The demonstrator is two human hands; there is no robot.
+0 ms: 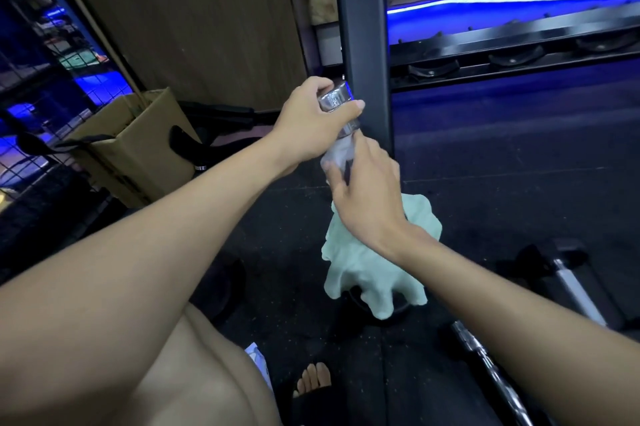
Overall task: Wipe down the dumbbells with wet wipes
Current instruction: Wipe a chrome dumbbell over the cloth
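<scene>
The chrome bar (341, 114) is gripped by the left hand (311, 120); the cloth (374, 273), pinched in the right hand (367, 190), should be twisted fully round it.

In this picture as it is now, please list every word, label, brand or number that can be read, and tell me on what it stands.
No text can be read.
Cardboard box: dark marks low on its side, too blurred to read.
White packet by the knee: pale print, too small to read.
Chrome dumbbell end in the left hand: no marking visible.
</scene>
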